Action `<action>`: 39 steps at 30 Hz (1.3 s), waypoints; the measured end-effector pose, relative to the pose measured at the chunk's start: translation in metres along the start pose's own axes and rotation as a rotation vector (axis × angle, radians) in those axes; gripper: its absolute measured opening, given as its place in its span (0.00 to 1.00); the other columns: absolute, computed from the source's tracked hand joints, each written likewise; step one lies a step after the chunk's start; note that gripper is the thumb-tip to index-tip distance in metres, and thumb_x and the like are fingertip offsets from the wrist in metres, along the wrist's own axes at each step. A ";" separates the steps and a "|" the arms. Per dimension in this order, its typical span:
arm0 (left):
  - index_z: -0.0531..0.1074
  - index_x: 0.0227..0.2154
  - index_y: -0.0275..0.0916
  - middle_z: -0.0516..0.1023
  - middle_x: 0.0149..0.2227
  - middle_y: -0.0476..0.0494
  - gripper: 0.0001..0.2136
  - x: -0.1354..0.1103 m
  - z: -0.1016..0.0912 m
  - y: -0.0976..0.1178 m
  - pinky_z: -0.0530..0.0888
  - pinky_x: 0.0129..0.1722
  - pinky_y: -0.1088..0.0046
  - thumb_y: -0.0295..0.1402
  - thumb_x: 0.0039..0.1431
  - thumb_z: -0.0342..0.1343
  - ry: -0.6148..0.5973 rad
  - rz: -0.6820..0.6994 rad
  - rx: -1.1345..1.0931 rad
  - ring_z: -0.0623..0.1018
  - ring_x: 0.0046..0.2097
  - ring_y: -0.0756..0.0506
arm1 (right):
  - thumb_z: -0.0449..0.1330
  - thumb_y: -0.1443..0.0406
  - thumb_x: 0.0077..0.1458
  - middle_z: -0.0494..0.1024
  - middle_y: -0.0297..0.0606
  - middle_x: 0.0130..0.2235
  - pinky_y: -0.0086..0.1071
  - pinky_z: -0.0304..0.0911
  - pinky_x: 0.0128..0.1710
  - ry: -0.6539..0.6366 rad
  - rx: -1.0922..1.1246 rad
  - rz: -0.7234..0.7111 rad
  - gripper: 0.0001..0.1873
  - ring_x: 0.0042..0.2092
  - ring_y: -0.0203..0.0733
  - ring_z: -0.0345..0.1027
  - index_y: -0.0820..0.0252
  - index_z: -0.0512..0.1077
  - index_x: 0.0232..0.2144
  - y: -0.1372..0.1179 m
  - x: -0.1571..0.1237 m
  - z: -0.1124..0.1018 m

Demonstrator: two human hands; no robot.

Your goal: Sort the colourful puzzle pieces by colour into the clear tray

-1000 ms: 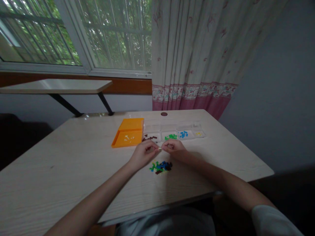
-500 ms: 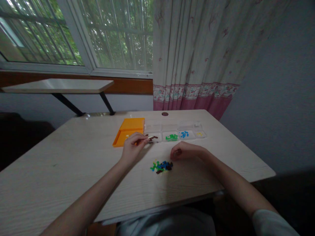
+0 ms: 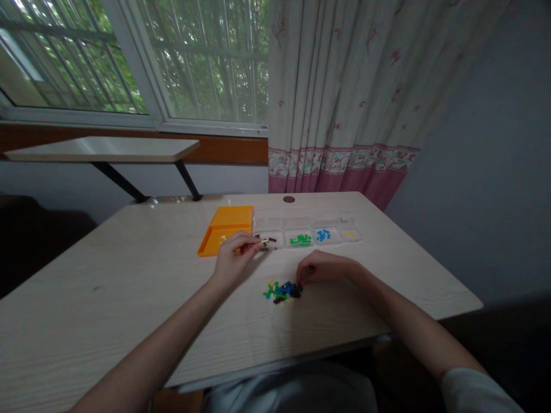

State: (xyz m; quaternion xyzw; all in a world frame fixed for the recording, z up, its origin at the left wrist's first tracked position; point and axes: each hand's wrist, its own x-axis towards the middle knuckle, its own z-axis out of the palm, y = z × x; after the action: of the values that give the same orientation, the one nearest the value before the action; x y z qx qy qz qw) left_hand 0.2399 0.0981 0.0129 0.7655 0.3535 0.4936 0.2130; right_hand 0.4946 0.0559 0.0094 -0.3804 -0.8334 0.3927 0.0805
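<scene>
My left hand [image 3: 236, 252] is closed in a pinch, with a small pale plastic piece [image 3: 264, 241] at its fingertips. It hovers by the nearest clear compartment, where dark brown pieces [image 3: 272, 240] lie. My right hand [image 3: 321, 267] has its fingers pinched together at the right edge of a mixed pile of small plastic pieces [image 3: 282, 291], coloured green, blue, dark brown and pale yellow. Whatever those fingers hold is hidden. Just left of my left hand sits an open orange case [image 3: 209, 244] with a few white pieces [image 3: 223, 237] inside, partly covered by the hand.
Farther along the row of clear boxes, green pieces [image 3: 301, 240], blue pieces [image 3: 322, 235] and a few yellow pieces [image 3: 349, 234] lie in separate compartments. Transparent lids [image 3: 297, 220] stand open behind them. A raised shelf [image 3: 103, 150] overhangs the desk's [image 3: 142, 275] back left.
My right hand has lowered slightly, bringing its fingertips down to the pile's right edge. My left hand has barely shifted and keeps its pinch on the pale piece.
</scene>
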 end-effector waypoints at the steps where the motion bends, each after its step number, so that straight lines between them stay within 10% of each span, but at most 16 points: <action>1: 0.74 0.26 0.36 0.75 0.28 0.44 0.08 0.002 -0.002 -0.002 0.69 0.31 0.74 0.36 0.50 0.56 -0.020 -0.009 0.028 0.72 0.32 0.48 | 0.58 0.68 0.47 0.77 0.34 0.29 0.21 0.59 0.27 0.003 -0.004 -0.001 0.10 0.29 0.30 0.67 0.61 0.75 0.35 0.000 0.000 0.000; 8: 0.74 0.25 0.39 0.76 0.28 0.42 0.11 0.018 -0.035 -0.043 0.66 0.32 0.69 0.40 0.50 0.53 -0.169 -0.202 0.554 0.72 0.33 0.43 | 0.57 0.68 0.48 0.75 0.33 0.28 0.21 0.57 0.26 0.044 -0.001 0.000 0.10 0.27 0.29 0.65 0.62 0.74 0.34 0.000 0.002 0.001; 16: 0.76 0.31 0.40 0.76 0.29 0.36 0.12 0.016 -0.044 -0.059 0.65 0.27 0.68 0.40 0.50 0.52 -0.066 -0.351 0.806 0.72 0.35 0.37 | 0.57 0.68 0.47 0.72 0.31 0.26 0.21 0.52 0.24 0.115 -0.008 0.019 0.08 0.25 0.28 0.60 0.62 0.73 0.33 0.000 0.002 0.002; 29: 0.74 0.28 0.39 0.74 0.27 0.45 0.06 -0.008 0.014 0.017 0.68 0.34 0.73 0.34 0.51 0.55 -0.270 0.166 0.135 0.72 0.32 0.48 | 0.57 0.57 0.50 0.55 0.25 0.17 0.24 0.44 0.21 0.682 0.055 -0.025 0.13 0.20 0.29 0.46 0.62 0.73 0.31 -0.014 0.020 0.023; 39: 0.74 0.30 0.39 0.72 0.27 0.45 0.06 -0.012 0.019 0.017 0.68 0.34 0.72 0.35 0.52 0.55 -0.291 0.197 0.129 0.71 0.33 0.48 | 0.55 0.56 0.52 0.59 0.27 0.18 0.24 0.47 0.22 0.681 -0.090 0.001 0.15 0.21 0.29 0.49 0.61 0.72 0.32 -0.021 0.020 0.027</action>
State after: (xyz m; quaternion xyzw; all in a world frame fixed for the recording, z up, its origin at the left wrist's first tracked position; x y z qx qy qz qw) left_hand 0.2596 0.0785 0.0090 0.8718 0.2734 0.3724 0.1630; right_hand 0.4571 0.0454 0.0025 -0.4935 -0.7749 0.2060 0.3370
